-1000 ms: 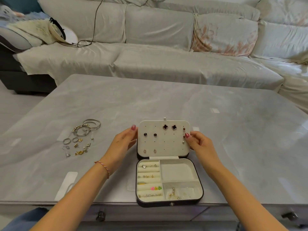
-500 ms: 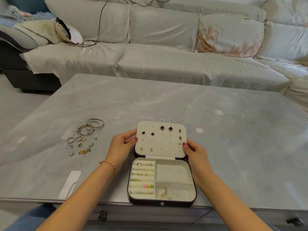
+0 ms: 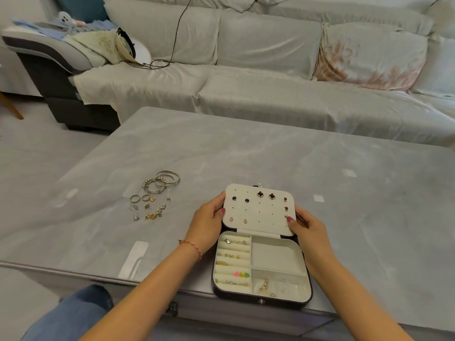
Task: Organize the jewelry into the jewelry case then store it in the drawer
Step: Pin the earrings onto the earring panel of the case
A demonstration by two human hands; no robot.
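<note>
I see both hands, left hand (image 3: 206,223) and right hand (image 3: 307,226), gripping the open jewelry case (image 3: 262,267) lid (image 3: 258,210); earrings (image 3: 265,195) sit inside.

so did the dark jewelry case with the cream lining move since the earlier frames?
Yes. The jewelry case slid toward the table's near edge; its front now overhangs it, held by both hands.

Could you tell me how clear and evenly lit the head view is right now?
Head view: soft, even light; pale glare patches on the table; wide-angle bending at the sofa; case and both hands sharp; loose jewelry small but distinct.
</note>
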